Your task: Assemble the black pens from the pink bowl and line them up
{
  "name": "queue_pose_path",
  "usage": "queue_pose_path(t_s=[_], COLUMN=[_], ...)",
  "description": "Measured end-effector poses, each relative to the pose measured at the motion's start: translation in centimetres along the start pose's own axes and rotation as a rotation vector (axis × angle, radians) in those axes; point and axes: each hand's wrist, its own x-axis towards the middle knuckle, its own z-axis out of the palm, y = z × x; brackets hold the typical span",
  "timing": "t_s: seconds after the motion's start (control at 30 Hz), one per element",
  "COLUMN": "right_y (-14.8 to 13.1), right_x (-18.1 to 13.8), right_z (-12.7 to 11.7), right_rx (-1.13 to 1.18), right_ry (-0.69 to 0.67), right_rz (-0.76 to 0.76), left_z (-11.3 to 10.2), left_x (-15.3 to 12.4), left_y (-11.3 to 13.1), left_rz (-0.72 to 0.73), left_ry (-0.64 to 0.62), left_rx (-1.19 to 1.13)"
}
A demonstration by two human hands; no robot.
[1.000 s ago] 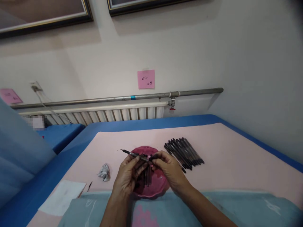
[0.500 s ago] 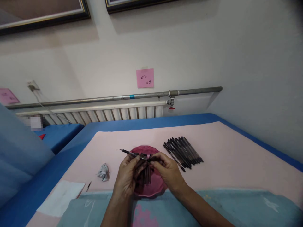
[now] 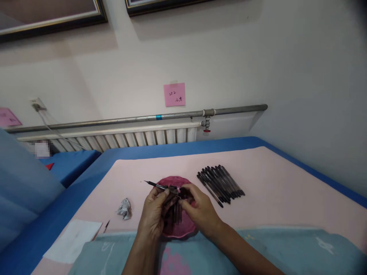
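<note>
Curtain [image 3: 20,191]: pale blue, hanging at the far left edge of the scene.
Paper [image 3: 71,242]: a white sheet at the near left of the pink mat [image 3: 272,194]; a small dark sliver [image 3: 106,226] lies just beside it; teal cloth [image 3: 263,252] runs along the near edge.
Tissue [image 3: 124,209]: crumpled, grey-white with dark marks; it rests on the mat between paper and left hand.
Left hand [image 3: 153,214]: thumb and fingers pinched closed around a pen [image 3: 155,185]; fingertips smudged dark.
Pen: held aslant above the dish, its thin tip pointing up and left, its other end toward the right hand.
Dish [image 3: 187,227]: dark pink with a wavy rim, sitting on the mat beneath both hands; dark tubes [image 3: 177,214] lie inside, partly hidden.
Note [image 3: 174,94]: pink, handwritten, taped to the wall above a metal pipe [image 3: 237,109].
Right hand [image 3: 202,212]: thumb and forefinger curled, slightly parted, at the pen's near end; whether they grip it cannot be told.
Row of pens [image 3: 220,185]: dark-ended, side by side on the mat, right of the dish.
</note>
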Motion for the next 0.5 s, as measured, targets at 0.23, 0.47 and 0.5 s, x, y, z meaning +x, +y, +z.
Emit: queue_pose_path(t_s=[0.23,0.47,0.5], right_y=[0.13,0.13,0.09], right_x=[-0.09,-0.02,-0.02], right_z=[-0.65,-0.97,-1.01], right_rx=[-0.161,-0.15,-0.147], right_ry=[-0.015,-0.062,-0.067], right_rz=[-0.134,-0.076,-0.089], left_z=[-0.04,-0.05,-0.03], left_x=[-0.01,0.01,-0.02], left_y=[0.01,-0.17,-0.18], left_rz=[0.012,0.026,0.026], left_ry=[-0.001,-0.015,-0.019], left_rx=[0.027,0.063,0.066])
